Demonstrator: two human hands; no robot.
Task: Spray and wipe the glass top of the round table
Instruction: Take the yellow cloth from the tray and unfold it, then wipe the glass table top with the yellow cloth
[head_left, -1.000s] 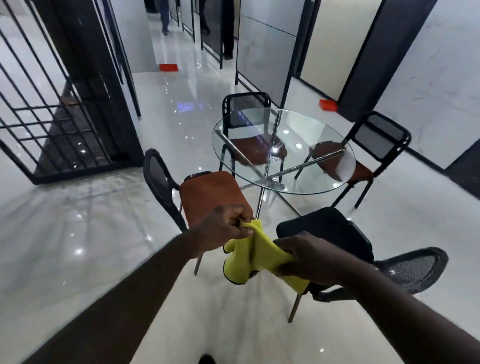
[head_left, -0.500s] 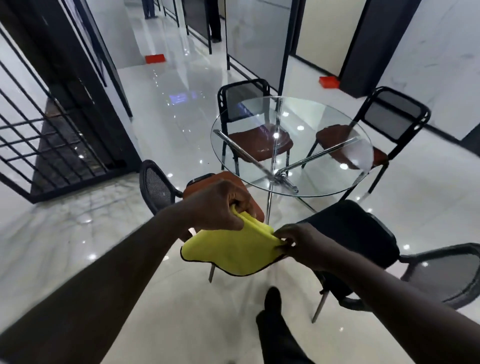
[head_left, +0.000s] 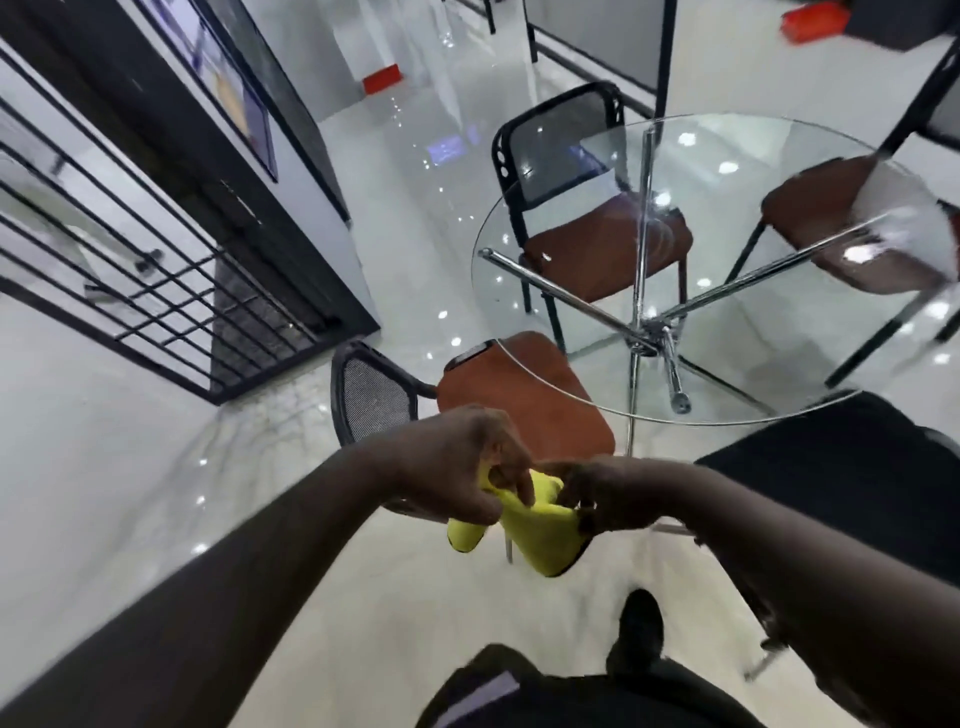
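Glass counter top (head_left: 737, 364), round and clear, lies ahead and to the right of the hands, carried on crossed chrome legs (head_left: 649, 332) that show through it. Its near rim curves over the front of an orange-seated chair (head_left: 524, 410), whose mesh back faces the open floor on the left. Two more brown-seated chairs stand around it, one at the far side (head_left: 597, 249) and one at the right (head_left: 831, 223), both partly under the glass. A black chair (head_left: 857, 467) sits just beside the right forearm, at the near right of the rim.

The widest free room is the glossy pale floor (head_left: 156, 467) to the left, between the orange chair and a black barred gate (head_left: 156, 291). A strip of floor also runs straight ahead of the person's dark shoe (head_left: 639, 629), between the orange chair and the black one.

Both hands are short of the rim and apart from the glass, held over the floor. The left hand (head_left: 457, 467) has its fingers (head_left: 511, 467) curled, pinching the upper edge of a yellow cloth (head_left: 540, 530). The right hand (head_left: 618, 499) grips the cloth's other side with bent fingers (head_left: 576, 488). The cloth hangs bunched between and below them, blurred at its lower edge.
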